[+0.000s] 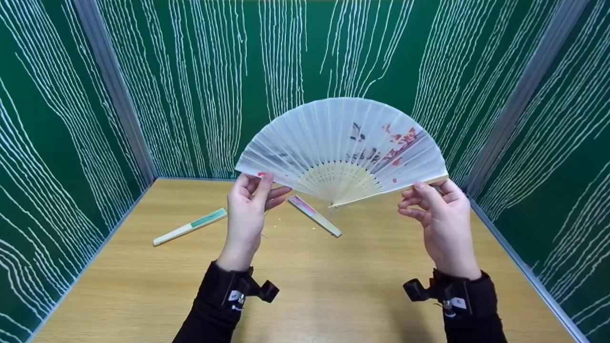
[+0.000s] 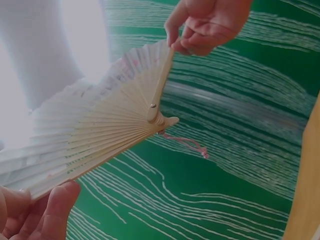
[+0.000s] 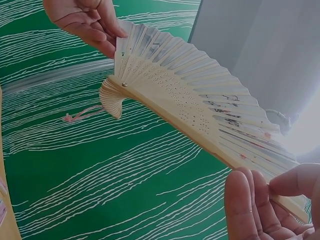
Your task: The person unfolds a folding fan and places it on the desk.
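A white folding fan (image 1: 305, 138) with red blossoms and dark butterflies is spread wide above the table. My left hand (image 1: 248, 209) pinches its left edge between thumb and fingers, and my right hand (image 1: 443, 219) pinches the right outer rib. In the left wrist view, the fan (image 2: 110, 110) shows its pale ribs meeting at a pivot, with a pink cord (image 2: 187, 141) hanging there. The right wrist view shows the fan's outer rib (image 3: 175, 125) running from the pivot to my right fingers.
On the wooden table (image 1: 305, 295) lie two closed fans: one with a green part (image 1: 190, 226) at the left, one with a pink part (image 1: 314, 216) below the open fan. Green walls (image 1: 190, 95) with white wavy lines surround the table at the back and sides.
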### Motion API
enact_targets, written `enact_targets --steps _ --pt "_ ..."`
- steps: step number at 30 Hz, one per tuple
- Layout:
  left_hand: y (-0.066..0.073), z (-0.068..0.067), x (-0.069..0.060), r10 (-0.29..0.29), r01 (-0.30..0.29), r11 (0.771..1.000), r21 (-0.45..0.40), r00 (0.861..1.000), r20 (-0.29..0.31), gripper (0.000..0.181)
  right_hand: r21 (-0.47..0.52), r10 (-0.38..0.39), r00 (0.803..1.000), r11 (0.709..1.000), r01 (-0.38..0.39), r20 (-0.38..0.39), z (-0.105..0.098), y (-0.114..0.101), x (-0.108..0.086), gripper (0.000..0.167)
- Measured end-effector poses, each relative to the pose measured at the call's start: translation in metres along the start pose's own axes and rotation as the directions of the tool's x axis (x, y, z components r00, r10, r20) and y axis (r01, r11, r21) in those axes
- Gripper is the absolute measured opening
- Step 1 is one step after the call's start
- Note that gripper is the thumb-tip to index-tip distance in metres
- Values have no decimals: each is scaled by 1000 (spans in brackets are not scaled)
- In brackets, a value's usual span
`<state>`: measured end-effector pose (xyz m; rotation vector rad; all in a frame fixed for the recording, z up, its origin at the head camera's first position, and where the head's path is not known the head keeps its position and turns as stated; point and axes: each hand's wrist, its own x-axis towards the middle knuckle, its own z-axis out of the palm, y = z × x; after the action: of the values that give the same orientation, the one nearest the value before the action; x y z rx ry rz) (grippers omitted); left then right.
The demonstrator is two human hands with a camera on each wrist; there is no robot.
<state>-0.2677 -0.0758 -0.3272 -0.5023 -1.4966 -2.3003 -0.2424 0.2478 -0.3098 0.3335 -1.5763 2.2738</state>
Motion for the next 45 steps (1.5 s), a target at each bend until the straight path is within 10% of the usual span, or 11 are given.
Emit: enact_targets --steps 45 --pt "5 2 -2 28 -30 998 -55 999 -40 33 241 -1 1000 971 1 0 2 3 0 24"
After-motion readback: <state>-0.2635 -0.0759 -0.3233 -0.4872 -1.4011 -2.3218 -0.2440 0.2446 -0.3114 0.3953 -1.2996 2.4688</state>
